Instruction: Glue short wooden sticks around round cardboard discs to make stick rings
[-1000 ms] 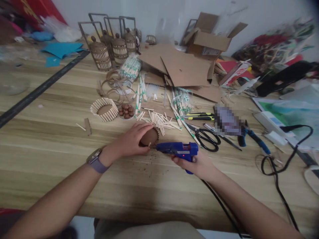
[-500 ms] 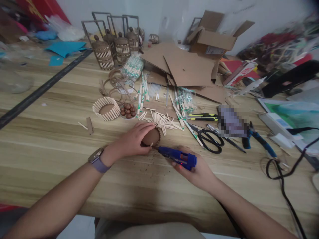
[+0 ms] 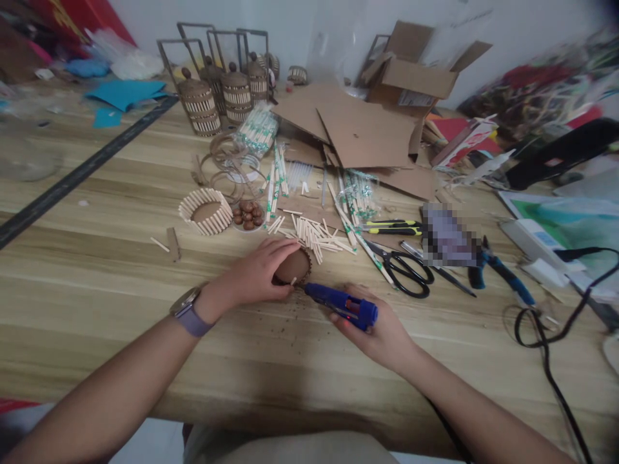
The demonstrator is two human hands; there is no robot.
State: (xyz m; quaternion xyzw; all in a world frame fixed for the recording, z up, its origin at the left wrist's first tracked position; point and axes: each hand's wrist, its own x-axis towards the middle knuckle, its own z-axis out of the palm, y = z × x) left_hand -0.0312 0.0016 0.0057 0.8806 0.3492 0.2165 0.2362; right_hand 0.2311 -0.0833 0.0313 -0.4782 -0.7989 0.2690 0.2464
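Note:
My left hand (image 3: 258, 270), with a watch on the wrist, grips the near left side of a round brown disc (image 3: 293, 265) with a ridged edge. A short pale stick (image 3: 293, 281) shows by its fingertips. In my right hand (image 3: 382, 328) is a blue glue gun (image 3: 341, 303), its tip at the disc's near edge. Just beyond the disc lies a loose pile of short sticks (image 3: 314, 235). To the left stand a ring of upright sticks (image 3: 207, 211) and a dish of brown beads (image 3: 248, 214).
Black scissors (image 3: 409, 270), yellow-black cutters (image 3: 394, 227) and blue-handled pliers (image 3: 507, 277) lie to the right, near a black cable (image 3: 546, 348). Behind are cardboard sheets (image 3: 367, 132), an open box (image 3: 416, 77) and handled stick baskets (image 3: 198, 106). A dark ruler (image 3: 91, 164) crosses the left.
The glue gun and my right hand have shifted very slightly left. My left hand keeps its grip on the disc.

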